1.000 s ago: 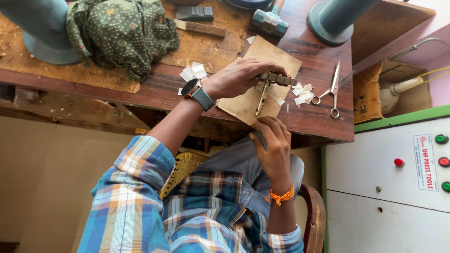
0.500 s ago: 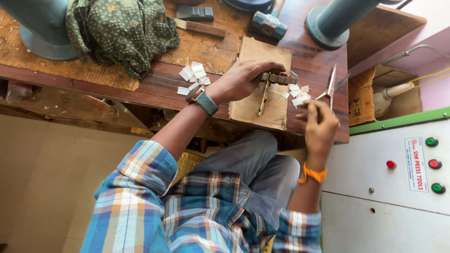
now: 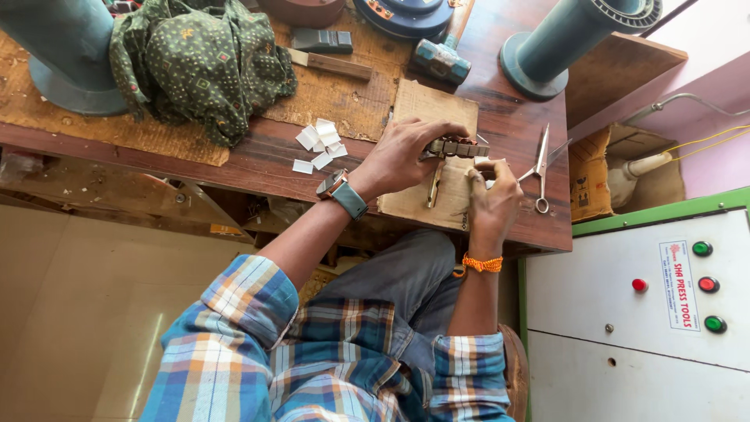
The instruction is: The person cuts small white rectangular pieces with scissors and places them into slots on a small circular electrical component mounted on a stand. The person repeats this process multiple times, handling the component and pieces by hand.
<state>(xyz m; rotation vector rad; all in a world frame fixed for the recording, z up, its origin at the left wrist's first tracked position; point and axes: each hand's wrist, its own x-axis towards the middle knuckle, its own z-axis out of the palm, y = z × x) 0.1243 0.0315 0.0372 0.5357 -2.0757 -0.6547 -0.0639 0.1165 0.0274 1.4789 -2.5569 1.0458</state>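
**Two hands on a small slotted metal piece, work part way along**

Nearest is the person's plaid shirt sleeve (image 3: 226, 336) and blue jeans, seen from above. An orange band sits on the right wrist, and a watch on the left.

Next come the 2 hands at the table edge. The left hand (image 3: 398, 156) has its fingers closed around a small slotted metal piece (image 3: 457, 147), holding it down on a sheet of brown cardboard (image 3: 437, 109). The right hand (image 3: 494, 199) is just beside that piece, with its fingers pinched on a small white paper slip (image 3: 478, 162) right at the end of the metal piece. Whether the slip is already in a slot is too small to tell. A thin stick lies on the cardboard under the metal piece.

I think the job is in the middle. A little pile of white paper slips (image 3: 316, 144) waits to the left of the hands, so more slips seem left to use.

A pair of scissors (image 3: 541, 166) lies just to the right. Farther back are a green spotted cloth (image 3: 199, 62), a hammer (image 3: 441, 59) and 2 big blue-green cones (image 3: 562, 39) on the wooden table (image 3: 516, 125).
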